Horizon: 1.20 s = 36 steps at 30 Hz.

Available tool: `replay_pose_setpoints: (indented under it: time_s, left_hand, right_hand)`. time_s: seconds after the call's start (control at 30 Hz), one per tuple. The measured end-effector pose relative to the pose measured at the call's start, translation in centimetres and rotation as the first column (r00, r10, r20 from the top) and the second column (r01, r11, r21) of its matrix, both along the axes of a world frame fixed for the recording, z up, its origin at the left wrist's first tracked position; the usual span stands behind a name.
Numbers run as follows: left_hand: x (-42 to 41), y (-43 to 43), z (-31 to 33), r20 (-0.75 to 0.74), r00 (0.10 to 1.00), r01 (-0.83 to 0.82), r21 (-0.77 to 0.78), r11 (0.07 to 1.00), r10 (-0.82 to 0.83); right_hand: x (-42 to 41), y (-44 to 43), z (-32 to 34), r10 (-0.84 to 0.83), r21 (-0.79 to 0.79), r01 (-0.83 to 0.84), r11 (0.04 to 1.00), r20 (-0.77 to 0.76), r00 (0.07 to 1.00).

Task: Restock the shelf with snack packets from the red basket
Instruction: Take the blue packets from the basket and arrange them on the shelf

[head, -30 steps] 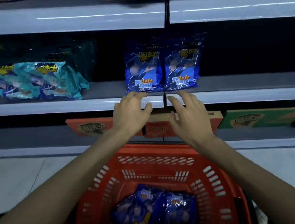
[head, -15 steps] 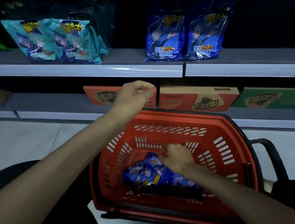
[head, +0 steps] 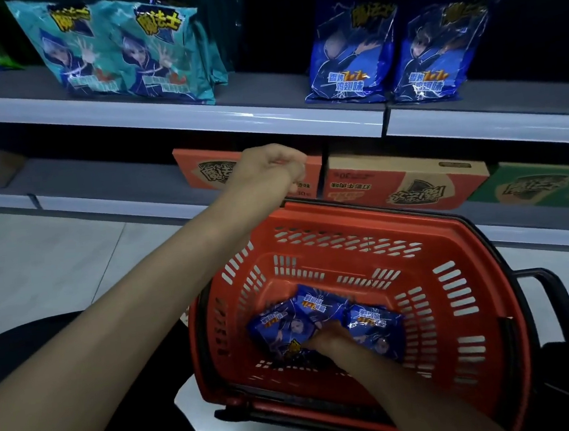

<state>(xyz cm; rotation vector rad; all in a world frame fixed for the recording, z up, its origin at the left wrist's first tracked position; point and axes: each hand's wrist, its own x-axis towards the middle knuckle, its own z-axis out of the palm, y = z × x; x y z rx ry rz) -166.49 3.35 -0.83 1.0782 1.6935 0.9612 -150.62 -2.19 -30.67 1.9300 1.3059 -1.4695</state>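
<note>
Dim shop aisle, pale tiled floor; grey shelf (head: pixel 267 117) runs across above the hands, with two blue snack packets (head: pixel 344 48) standing upright on it beyond and above the right hand, teal packets (head: pixel 124 54) further along above the left. Red basket (head: pixel 453 269) sits low, tilted toward the person. Right hand (head: pixel 325 340) is down inside it, fingers pressed onto the loose blue packets in the basket (head: pixel 319 315); whether it has closed on one I cannot tell. Left hand (head: pixel 265 172) hovers above the basket's far rim, curled into a loose fist, holding nothing visible. Risks, as I judge them: glossy film could slip from a shallow pinch; overlapping packets may drag a neighbour up; a packet set upright beside the standing pair could topple them.
</note>
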Motion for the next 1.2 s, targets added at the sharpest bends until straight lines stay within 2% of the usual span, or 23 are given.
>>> replay_pose_setpoints:
  time_s: [0.03, 0.13, 0.17, 0.27, 0.43, 0.57, 0.73, 0.8, 0.9, 1.0, 1.2]
  left_hand:
    - [0.0, 0.0, 0.0, -0.006, 1.0, -0.001, 0.002, 1.0, 0.001]
    - [0.0, 0.0, 0.0, -0.012, 1.0, -0.002, 0.004, 1.0, 0.002]
    - [0.1, -0.1, -0.1, -0.011, 1.0, 0.003, 0.004, 1.0, -0.003]
    - [0.4, -0.3, -0.3, -0.022, 1.0, 0.012, 0.004, 1.0, -0.011]
    - [0.9, -0.6, -0.5, -0.022, 1.0, 0.019, 0.005, 1.0, -0.019]
    - [1.3, -0.6, -0.7, -0.035, 0.999, 0.014, 0.017, 1.0, -0.014]
    - [2.2, -0.6, -1.1, -0.057, 0.998, 0.022, 0.024, 0.999, -0.021]
    - [2.6, -0.5, -1.4, -0.059, 0.998, 0.021, 0.023, 1.0, -0.02]
    - [3.5, -0.4, -1.7, -0.059, 0.998, 0.039, 0.011, 0.999, -0.038]
    - [4.4, -0.5, -2.4, -0.086, 0.993, 0.076, -0.014, 0.997, -0.077]
    - [5.8, -0.1, -3.6, 0.003, 0.987, 0.157, -0.092, 0.983, -0.158]
  right_hand:
    - [0.0, 0.1, 0.3, -0.024, 0.016, 0.024, 1.0, -0.017, 1.0]
    - [0.8, 0.4, 0.7, -0.317, -0.053, 0.313, 0.948, -0.093, 0.944]
    - [0.9, 0.4, 1.3, -0.36, -0.049, 0.357, 0.933, -0.089, 0.929]
    - [1.7, 1.1, 2.4, -0.325, -0.075, 0.318, 0.945, -0.107, 0.94]
    - [3.2, 3.4, 5.6, -0.456, -0.205, 0.414, 0.887, -0.246, 0.855]
    - [5.4, 5.3, 9.3, -0.374, -0.113, 0.357, 0.927, -0.34, 0.863]
    - [8.9, 7.3, 15.0, -0.122, 0.154, 0.183, 0.971, -0.338, 0.933]
    - [10.2, 7.9, 17.5, -0.005, 0.263, 0.094, 0.96, -0.321, 0.947]
    - [12.6, 8.3, 21.1, 0.081, 0.393, 0.067, 0.917, -0.347, 0.934]
    - [14.5, 8.1, 24.6, 0.102, 0.45, 0.107, 0.887, -0.416, 0.904]
    - [16.9, 6.5, 29.5, -0.017, 0.344, 0.331, 0.879, -0.67, 0.742]
